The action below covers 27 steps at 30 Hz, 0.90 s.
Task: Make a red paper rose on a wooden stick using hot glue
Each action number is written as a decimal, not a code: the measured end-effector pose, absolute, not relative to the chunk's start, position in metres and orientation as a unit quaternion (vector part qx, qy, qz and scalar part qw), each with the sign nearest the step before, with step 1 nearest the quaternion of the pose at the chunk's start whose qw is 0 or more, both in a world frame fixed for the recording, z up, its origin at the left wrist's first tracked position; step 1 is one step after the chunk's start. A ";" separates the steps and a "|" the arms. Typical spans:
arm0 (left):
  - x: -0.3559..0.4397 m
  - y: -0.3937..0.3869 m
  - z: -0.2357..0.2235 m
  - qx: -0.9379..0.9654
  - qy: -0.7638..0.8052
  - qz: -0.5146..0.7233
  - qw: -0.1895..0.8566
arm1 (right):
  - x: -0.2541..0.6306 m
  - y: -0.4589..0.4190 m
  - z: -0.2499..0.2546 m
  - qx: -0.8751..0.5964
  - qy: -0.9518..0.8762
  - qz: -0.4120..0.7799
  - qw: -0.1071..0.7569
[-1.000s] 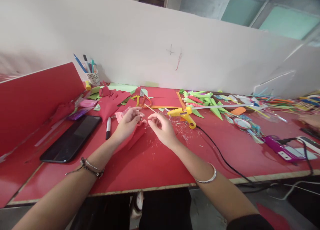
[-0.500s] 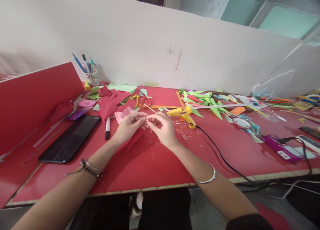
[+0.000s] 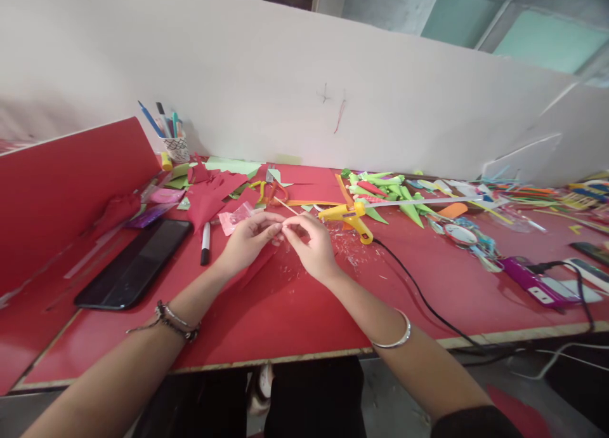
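Observation:
My left hand (image 3: pixel 250 238) and my right hand (image 3: pixel 309 242) meet fingertip to fingertip above the red tabletop (image 3: pixel 285 324). Both are closed in a pinch, and whatever lies between the fingers is too small and hidden to name. Behind my right fingers a thin pale stick (image 3: pixel 284 205) slants up to the left. A yellow glue gun (image 3: pixel 349 217) with a long clear glue stick lies just right of my right hand. Close to my left hand are a pink plastic wrapper (image 3: pixel 233 218) and a white marker with a black cap (image 3: pixel 205 242).
A black phone (image 3: pixel 136 266) lies at left, below a patterned pen cup (image 3: pixel 176 148). Red paper scraps (image 3: pixel 214 193) and scissors (image 3: pixel 276 190) lie behind my hands. Green paper cones (image 3: pixel 390 187) are heaped at back right. The glue gun's cable (image 3: pixel 419 289) runs toward the front edge near a purple power strip (image 3: pixel 533 284).
My fingertips have shifted very slightly, still pressed together in the same place. Nothing else on the table has moved.

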<state>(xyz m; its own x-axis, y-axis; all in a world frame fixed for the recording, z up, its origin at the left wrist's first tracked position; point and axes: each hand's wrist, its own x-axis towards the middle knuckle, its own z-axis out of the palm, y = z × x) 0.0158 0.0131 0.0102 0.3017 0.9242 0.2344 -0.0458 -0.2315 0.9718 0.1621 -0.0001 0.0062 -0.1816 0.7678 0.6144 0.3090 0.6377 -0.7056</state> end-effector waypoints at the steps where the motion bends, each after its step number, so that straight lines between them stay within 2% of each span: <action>1: 0.015 0.013 0.010 0.621 0.361 0.480 0.504 | 0.162 0.000 0.006 -0.365 -0.730 0.221 0.533; 9: 0.005 0.020 0.012 0.580 0.451 0.549 0.397 | 0.162 0.003 0.006 -0.384 -0.683 0.270 0.560; 19: 0.003 0.023 0.012 0.583 0.422 0.567 0.401 | 0.160 0.002 0.005 -0.371 -0.672 0.313 0.559; 27: 0.003 0.025 0.011 0.547 0.439 0.592 0.397 | 0.164 0.002 0.005 -0.382 -0.691 0.291 0.540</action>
<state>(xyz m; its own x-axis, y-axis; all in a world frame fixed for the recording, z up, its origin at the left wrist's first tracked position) 0.0029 0.0250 0.0108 -0.0861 0.9504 0.2988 0.0104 -0.2991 0.9542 0.1641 0.0025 0.0046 -0.1245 0.8427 0.5238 0.2143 0.5383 -0.8150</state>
